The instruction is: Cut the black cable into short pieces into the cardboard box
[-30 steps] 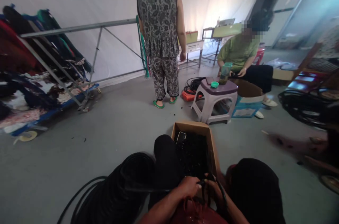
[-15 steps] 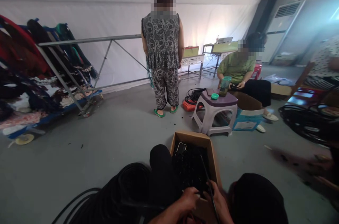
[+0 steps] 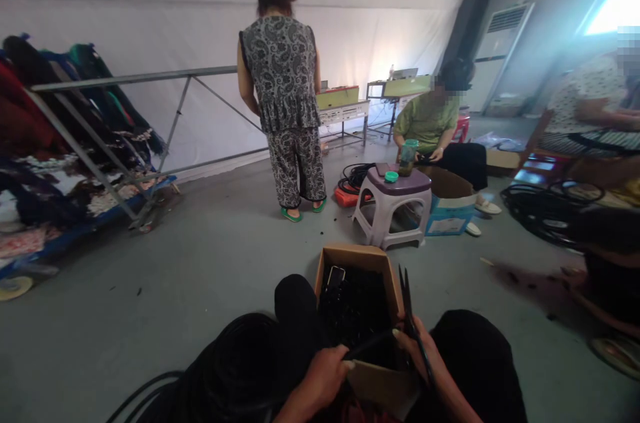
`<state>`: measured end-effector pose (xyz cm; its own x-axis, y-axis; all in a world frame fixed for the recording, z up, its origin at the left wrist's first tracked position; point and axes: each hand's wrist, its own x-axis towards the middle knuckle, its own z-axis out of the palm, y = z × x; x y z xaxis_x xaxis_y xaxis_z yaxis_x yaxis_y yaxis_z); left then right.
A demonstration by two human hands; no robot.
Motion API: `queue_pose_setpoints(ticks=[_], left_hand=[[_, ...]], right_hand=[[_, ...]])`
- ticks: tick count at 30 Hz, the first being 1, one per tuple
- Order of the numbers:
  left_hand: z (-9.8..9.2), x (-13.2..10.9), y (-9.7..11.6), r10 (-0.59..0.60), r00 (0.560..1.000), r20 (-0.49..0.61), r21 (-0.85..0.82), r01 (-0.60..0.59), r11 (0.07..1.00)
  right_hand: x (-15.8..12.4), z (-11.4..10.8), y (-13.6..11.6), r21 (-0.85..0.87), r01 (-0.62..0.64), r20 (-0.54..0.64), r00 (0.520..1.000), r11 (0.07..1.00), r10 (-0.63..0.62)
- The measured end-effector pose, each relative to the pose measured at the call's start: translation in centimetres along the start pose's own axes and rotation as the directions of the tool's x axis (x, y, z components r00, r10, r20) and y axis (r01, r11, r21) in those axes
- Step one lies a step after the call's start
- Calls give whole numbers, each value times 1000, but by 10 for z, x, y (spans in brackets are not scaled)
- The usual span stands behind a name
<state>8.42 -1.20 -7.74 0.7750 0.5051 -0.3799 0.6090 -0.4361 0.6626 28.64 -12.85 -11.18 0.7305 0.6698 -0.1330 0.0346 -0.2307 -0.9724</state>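
My left hand (image 3: 325, 373) is closed around a black rubber tube (image 3: 373, 345), thumb on top. The tube stretches across the near end of an open cardboard box (image 3: 383, 379) to my right hand (image 3: 425, 353). That hand is wrapped around a pair of dark scissors (image 3: 406, 296), whose blades point up and stand slightly apart. Its thumb and fingertips also touch the tube's right end. Many short black pieces (image 3: 355, 309) fill the box between my knees, and a phone (image 3: 336, 276) lies on them. The scissor handles are partly hidden by my hand.
A coil of black tube (image 3: 235, 363) lies by my left leg. Ahead is a purple-topped stool (image 3: 397, 183) with a jar (image 3: 408, 159). Beside it sits a person in green (image 3: 425, 119) behind a blue box (image 3: 453, 216). Another person (image 3: 283, 76) stands near a metal frame (image 3: 135, 79).
The scissors have swung more upright, with the blades now apart. My hands have spread, and the tube now spans between them. My view has turned slightly right.
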Motion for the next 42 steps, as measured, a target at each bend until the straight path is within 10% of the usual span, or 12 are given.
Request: queue_pose_setpoints(ticks=[6,12,16,22,29,42], left_hand=[[8,-3,-28,-213,977,19,-470,197,860],[-31,-42,-74,-43,950,310,-530,210,822],[-16,-55,-92,-102,950,296,-540,254,802],[6,-26,-38,3,994,106,-583,60,810],[7,20,26,26,1000,-3,-250,-26,968],[36,41,7,112,990,-81,-304,-132,944]], right_hand=[[-21,27,-33,-75,151,44,988,986,-148],[-38,53,-34,-105,155,260,958,982,-123],[-42,61,-29,-127,142,344,934,982,-91],[-33,46,-31,-131,160,308,945,978,-113],[-21,18,-18,-163,132,80,989,978,-120],[-27,23,-12,-271,89,97,993,958,-65]])
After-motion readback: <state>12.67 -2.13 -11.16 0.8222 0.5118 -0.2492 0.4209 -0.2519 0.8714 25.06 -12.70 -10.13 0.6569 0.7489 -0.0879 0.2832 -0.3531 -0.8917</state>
